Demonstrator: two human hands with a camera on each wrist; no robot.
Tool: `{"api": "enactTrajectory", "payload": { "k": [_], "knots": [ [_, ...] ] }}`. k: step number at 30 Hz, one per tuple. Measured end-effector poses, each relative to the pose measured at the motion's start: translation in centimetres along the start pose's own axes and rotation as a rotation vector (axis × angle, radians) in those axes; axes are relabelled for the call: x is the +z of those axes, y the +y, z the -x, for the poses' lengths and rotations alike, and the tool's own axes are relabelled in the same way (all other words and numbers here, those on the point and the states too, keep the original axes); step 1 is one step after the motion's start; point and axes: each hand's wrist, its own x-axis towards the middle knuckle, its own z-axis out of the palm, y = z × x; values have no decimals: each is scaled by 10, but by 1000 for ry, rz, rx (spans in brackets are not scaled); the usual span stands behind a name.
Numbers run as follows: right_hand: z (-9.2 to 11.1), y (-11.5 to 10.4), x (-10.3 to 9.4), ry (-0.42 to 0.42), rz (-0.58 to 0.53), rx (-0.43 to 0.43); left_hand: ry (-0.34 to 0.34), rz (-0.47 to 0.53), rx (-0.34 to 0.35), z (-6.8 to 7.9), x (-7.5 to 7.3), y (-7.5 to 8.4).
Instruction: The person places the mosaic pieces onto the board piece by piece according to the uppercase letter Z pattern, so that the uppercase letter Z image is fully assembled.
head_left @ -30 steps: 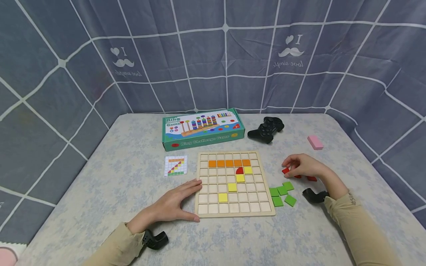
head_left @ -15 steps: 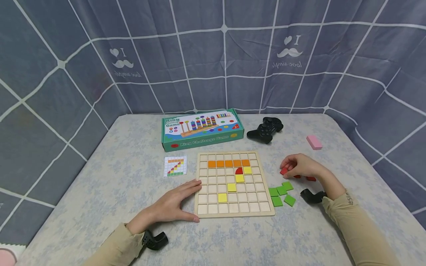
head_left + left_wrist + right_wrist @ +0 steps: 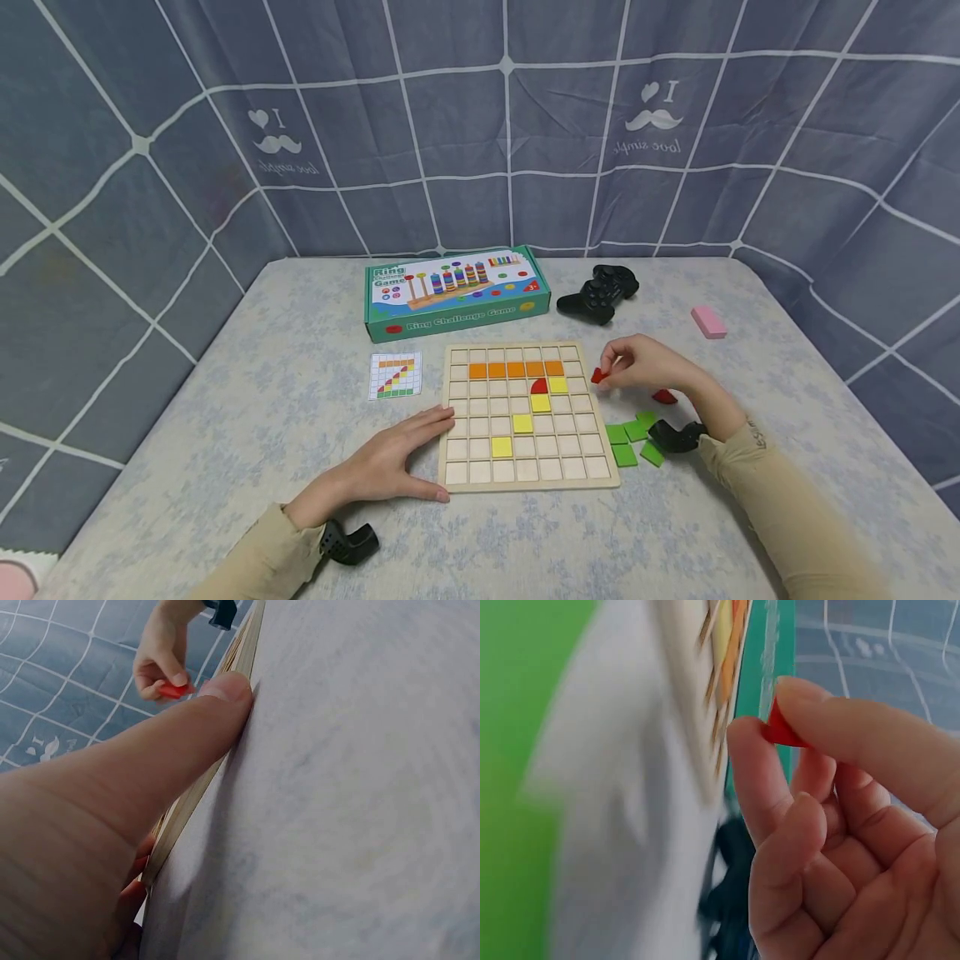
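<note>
My right hand [image 3: 647,364] pinches a red quarter-round tile [image 3: 783,729] between thumb and index finger, just off the right edge of the wooden grid board [image 3: 480,481]. My left hand [image 3: 393,454] lies along the board's left side, fingers fairly straight, thumb and fingertips touching its frame. On the board, a row of several orange tiles [image 3: 516,369] runs near the top. Below it, yellow tiles [image 3: 522,424] step down to the left, with one red quarter-round piece [image 3: 539,387] above a yellow one. Another red piece [image 3: 664,397] lies on the table under my right wrist.
Several green square tiles [image 3: 624,455] lie right of the board. A pattern card [image 3: 395,375] sits to its left. Behind stand a green Ring Challenge Game box [image 3: 459,293] and a black game controller [image 3: 598,294]. A pink block [image 3: 708,322] is at the far right.
My right hand has lifted a red tile from the red pieces on the right and carried it left toward the board. My left hand has stayed in place.
</note>
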Motion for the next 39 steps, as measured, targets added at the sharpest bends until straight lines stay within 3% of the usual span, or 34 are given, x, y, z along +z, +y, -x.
{"api": "enactTrajectory", "payload": {
  "k": [6,11,20,39],
  "knots": [
    [-26,-31,17,-135,-9,-126,-1,2,-7,0,-1,1],
    [-45,-51,35,-201,56,-217,-5,-1,-11,0,-1,1],
    [-64,-69,55,-285,128,-190,-11,6,-12,-1,-1,2],
    [-63,-71,62,-180,164,-121,-3,5,-9,0,-1,1]
  ]
}}
